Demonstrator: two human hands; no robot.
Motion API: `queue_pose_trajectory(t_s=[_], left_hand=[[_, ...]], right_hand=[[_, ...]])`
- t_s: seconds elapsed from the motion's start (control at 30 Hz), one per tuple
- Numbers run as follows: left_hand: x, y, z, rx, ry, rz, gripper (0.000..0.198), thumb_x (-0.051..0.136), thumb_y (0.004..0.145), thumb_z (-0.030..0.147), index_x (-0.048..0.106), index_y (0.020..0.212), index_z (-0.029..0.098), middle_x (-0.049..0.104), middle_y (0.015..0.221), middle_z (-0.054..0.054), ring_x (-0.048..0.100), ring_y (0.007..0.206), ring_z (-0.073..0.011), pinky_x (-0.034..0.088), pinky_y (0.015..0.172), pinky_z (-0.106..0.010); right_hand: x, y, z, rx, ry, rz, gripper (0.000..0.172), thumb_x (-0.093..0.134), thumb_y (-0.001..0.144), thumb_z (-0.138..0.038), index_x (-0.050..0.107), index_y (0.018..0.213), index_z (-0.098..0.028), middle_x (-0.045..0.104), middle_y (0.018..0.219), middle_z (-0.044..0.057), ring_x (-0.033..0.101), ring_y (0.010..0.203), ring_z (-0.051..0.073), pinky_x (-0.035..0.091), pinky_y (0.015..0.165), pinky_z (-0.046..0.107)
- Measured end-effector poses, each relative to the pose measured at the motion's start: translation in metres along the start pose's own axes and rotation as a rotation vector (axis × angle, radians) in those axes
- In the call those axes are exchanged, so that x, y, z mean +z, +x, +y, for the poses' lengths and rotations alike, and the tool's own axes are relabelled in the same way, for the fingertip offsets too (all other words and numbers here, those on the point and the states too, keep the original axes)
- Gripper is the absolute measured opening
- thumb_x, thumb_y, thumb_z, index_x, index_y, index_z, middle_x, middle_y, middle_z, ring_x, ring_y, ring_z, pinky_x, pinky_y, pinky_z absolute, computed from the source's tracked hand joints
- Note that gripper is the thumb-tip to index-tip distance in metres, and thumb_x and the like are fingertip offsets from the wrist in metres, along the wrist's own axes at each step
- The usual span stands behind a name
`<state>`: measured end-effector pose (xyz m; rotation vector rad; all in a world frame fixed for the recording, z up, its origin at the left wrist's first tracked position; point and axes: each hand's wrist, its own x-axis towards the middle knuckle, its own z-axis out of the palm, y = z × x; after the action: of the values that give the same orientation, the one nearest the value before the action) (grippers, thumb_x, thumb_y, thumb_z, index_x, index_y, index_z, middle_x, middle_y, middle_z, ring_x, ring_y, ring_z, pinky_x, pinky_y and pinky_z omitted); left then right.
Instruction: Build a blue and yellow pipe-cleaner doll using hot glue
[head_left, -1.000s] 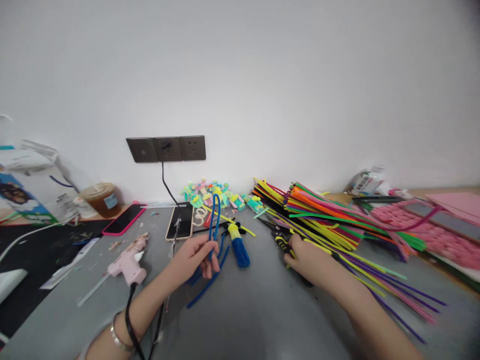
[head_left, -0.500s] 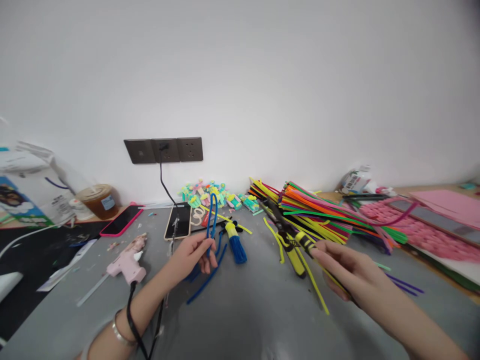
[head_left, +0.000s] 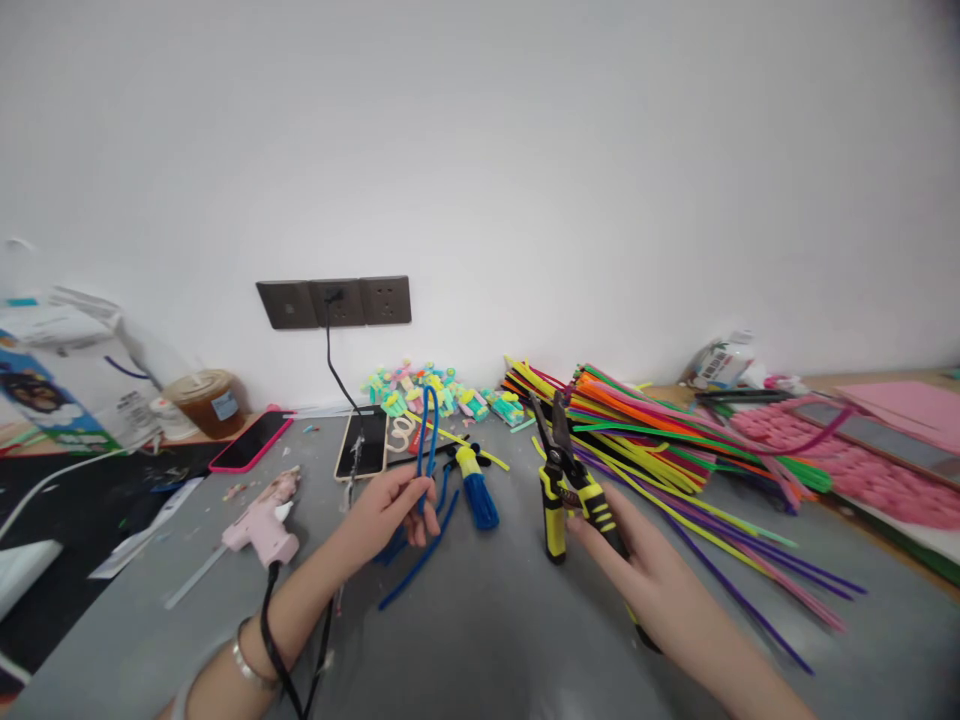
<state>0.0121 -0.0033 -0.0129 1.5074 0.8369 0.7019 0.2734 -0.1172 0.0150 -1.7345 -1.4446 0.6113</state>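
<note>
Between the fingers of my left hand is a blue pipe cleaner, bent into a narrow upright loop. More blue pipe cleaner pieces lie under and beside that hand. My right hand grips black-and-yellow wire cutters by one handle; their jaws point away and stand apart. Between the two hands lies a bundle of blue pipe cleaners with a yellow wrapped top.
Many coloured pipe cleaners are spread at the right. A pink glue gun with a black cord lies left, near two phones and a drink cup. Small pastel pieces are heaped against the wall. A pink knitted piece is far right.
My right hand has lifted the wire cutters and turned them jaws-up, nearer the middle. Purple and yellow pipe cleaners on the right now show. My left hand keeps its hold on the blue loop.
</note>
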Motion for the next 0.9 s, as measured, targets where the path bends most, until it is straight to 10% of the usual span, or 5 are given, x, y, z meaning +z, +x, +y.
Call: queue_pose_trajectory(t_s=[0.13, 0.27, 0.4, 0.57, 0.9], left_hand=[[0.002, -0.002, 0.002, 0.009, 0.018, -0.013, 0.049, 0.056, 0.085, 0.065, 0.054, 0.079, 0.016, 0.070, 0.060, -0.004, 0.059, 0.042, -0.0097, 0.046, 0.044, -0.019], [0.002, -0.002, 0.002, 0.015, 0.028, -0.020, 0.047, 0.055, 0.087, 0.064, 0.053, 0.079, 0.017, 0.071, 0.061, -0.004, 0.059, 0.042, -0.0104, 0.046, 0.044, -0.019], [0.000, -0.002, -0.001, 0.039, 0.085, -0.007, 0.046, 0.051, 0.090, 0.062, 0.052, 0.079, 0.018, 0.070, 0.061, -0.004, 0.059, 0.042, -0.0109, 0.046, 0.045, -0.019], [-0.002, -0.004, -0.002, 0.123, 0.305, -0.013, 0.041, 0.044, 0.097, 0.053, 0.054, 0.077, 0.018, 0.071, 0.064, -0.003, 0.060, 0.045, -0.0108, 0.046, 0.048, -0.019], [0.000, -0.009, 0.008, 0.168, 0.497, -0.094, 0.037, 0.037, 0.101, 0.044, 0.049, 0.074, 0.021, 0.069, 0.063, -0.003, 0.057, 0.046, -0.0120, 0.044, 0.051, -0.020]], right_hand=[[0.001, -0.004, 0.003, 0.074, 0.032, -0.080, 0.068, 0.050, 0.078, -0.069, 0.050, 0.127, -0.021, 0.070, 0.112, 0.012, 0.065, 0.102, 0.030, 0.052, 0.092, 0.041], [0.007, -0.006, 0.003, 0.100, 0.051, -0.177, 0.070, 0.050, 0.076, -0.074, 0.061, 0.119, -0.020, 0.069, 0.123, 0.015, 0.059, 0.119, 0.037, 0.045, 0.104, 0.047], [0.010, -0.005, 0.000, 0.146, 0.249, -0.158, 0.063, 0.049, 0.078, -0.076, 0.067, 0.101, -0.020, 0.073, 0.104, 0.013, 0.065, 0.105, 0.034, 0.049, 0.099, 0.044], [0.005, -0.004, -0.016, 0.236, 0.623, -0.526, 0.046, 0.058, 0.080, -0.062, 0.065, 0.094, -0.018, 0.072, 0.095, 0.010, 0.067, 0.093, 0.028, 0.053, 0.088, 0.039], [0.018, 0.001, -0.035, 0.317, 0.550, -0.700, 0.042, 0.056, 0.077, -0.058, 0.057, 0.087, -0.018, 0.069, 0.080, 0.005, 0.067, 0.073, 0.021, 0.049, 0.070, 0.032]])
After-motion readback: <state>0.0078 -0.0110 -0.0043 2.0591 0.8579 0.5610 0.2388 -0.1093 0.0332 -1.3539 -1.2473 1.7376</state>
